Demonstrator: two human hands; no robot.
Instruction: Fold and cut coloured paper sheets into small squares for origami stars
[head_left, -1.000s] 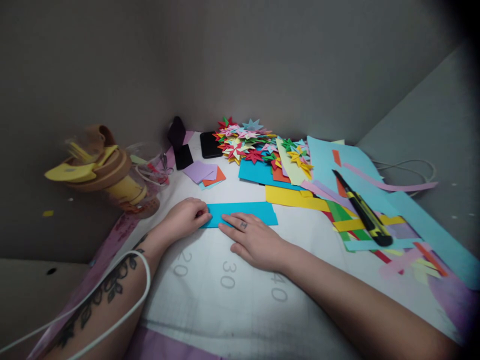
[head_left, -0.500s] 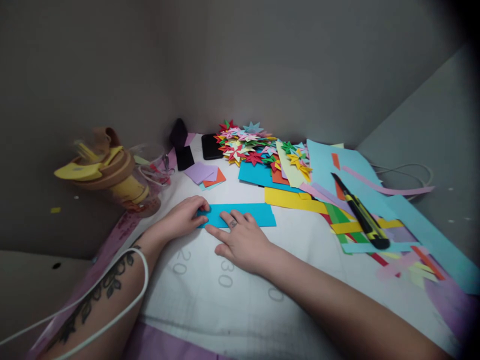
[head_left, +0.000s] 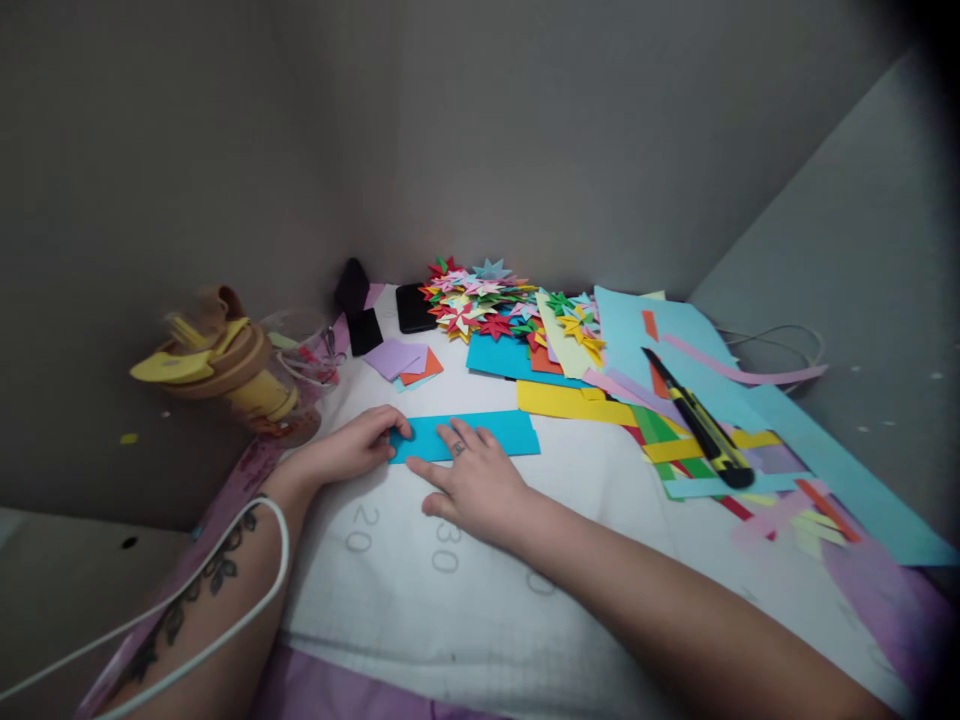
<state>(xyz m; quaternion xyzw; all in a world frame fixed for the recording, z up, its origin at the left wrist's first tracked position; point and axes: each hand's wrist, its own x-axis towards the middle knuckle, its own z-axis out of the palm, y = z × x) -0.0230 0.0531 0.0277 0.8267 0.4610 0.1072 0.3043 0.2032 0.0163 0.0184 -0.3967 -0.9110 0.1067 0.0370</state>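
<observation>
A long blue paper strip (head_left: pixel 495 433) lies flat on the white cutting mat (head_left: pixel 480 600). My left hand (head_left: pixel 360 446) rests at the strip's left end, fingers curled down onto its edge. My right hand (head_left: pixel 471 477) lies open and flat on the strip's near edge, fingers stretched toward the left. Both hands press the paper against the mat.
A heap of folded paper stars (head_left: pixel 487 300) lies at the back. Loose coloured sheets (head_left: pixel 675 390) spread to the right with a yellow and black utility knife (head_left: pixel 694 420) on them. A phone (head_left: pixel 415 306), small paper squares (head_left: pixel 405 362) and a tipped container (head_left: pixel 232 370) sit at the left.
My right hand slid left along the strip toward my left hand. The view tilted slightly, so everything sits a little lower in the picture.
</observation>
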